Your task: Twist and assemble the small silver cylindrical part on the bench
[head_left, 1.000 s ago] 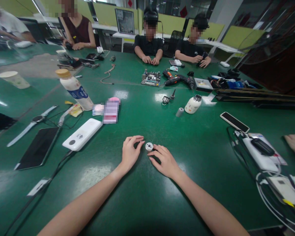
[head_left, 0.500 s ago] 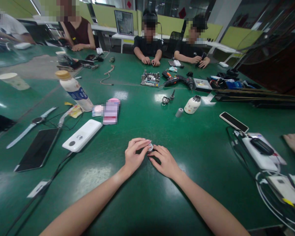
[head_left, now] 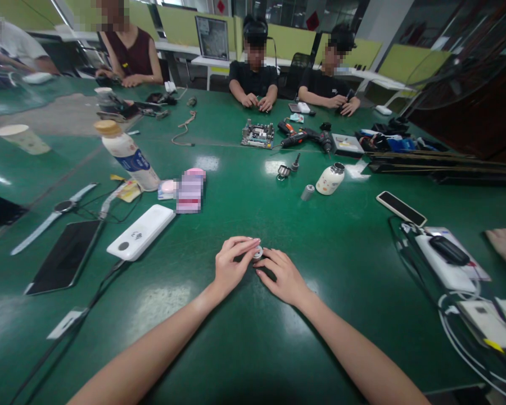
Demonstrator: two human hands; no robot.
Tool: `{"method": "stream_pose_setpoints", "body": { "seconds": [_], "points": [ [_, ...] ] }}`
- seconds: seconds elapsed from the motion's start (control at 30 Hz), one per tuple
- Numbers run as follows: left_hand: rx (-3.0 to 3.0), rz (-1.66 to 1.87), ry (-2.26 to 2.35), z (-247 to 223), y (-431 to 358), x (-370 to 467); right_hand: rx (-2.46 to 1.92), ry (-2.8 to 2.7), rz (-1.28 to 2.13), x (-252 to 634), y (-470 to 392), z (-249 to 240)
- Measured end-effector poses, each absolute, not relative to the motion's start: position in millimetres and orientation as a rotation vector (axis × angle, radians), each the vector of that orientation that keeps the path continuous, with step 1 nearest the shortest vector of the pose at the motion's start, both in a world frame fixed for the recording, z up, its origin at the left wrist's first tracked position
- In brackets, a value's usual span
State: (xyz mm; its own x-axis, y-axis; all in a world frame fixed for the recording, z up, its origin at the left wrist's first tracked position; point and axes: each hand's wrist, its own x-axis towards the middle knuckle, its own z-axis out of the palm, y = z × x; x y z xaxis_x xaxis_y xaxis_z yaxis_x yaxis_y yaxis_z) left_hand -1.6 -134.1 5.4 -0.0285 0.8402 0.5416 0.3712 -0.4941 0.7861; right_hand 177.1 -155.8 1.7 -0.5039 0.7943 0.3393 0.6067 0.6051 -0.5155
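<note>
A small round whitish-grey piece [head_left: 258, 252], perhaps a lid part, is between my two hands at the middle of the green table [head_left: 253, 360]. My left hand [head_left: 233, 263] pinches it between thumb and fingers from the left. From the right, the curled fingertips of my right hand [head_left: 281, 275] close in on its side. My fingers cover much of the piece. Beyond my hands, a small grey cylinder [head_left: 307, 193] stands beside a cream flask [head_left: 330, 179] whose top is uncovered. A dark metal ring-like part [head_left: 283, 172] lies close to a small dark stem-shaped part [head_left: 296, 162].
Left are a white power bank [head_left: 141, 233], a dark tablet [head_left: 65, 256], a watch [head_left: 63, 207] and a milk bottle [head_left: 129, 157]. A circuit board [head_left: 258, 135] and power drills [head_left: 306, 138] lie farther back. A phone [head_left: 400, 208] and cables are right. Several people sit around.
My hands and the round piece have barely moved; slightly more of its pale top shows between my fingers. Across the table, a co-worker's hands have shifted a little.
</note>
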Motion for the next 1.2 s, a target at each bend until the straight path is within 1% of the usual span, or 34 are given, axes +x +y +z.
{"method": "stream_pose_setpoints", "body": {
  "seconds": [0.57, 0.87, 1.2],
  "points": [
    [1.849, 1.441, 1.216, 17, -134, -3, -1.096, -2.276, 0.456, 177, -156, 1],
    [1.889, 1.389, 1.283, 17, -129, -7, -1.105, -2.272, 0.467, 178, -155, 1],
    [1.926, 1.449, 1.269, 14, -127, -7, -1.108, -2.279, 0.469, 178, -156, 1]
  ]
}}
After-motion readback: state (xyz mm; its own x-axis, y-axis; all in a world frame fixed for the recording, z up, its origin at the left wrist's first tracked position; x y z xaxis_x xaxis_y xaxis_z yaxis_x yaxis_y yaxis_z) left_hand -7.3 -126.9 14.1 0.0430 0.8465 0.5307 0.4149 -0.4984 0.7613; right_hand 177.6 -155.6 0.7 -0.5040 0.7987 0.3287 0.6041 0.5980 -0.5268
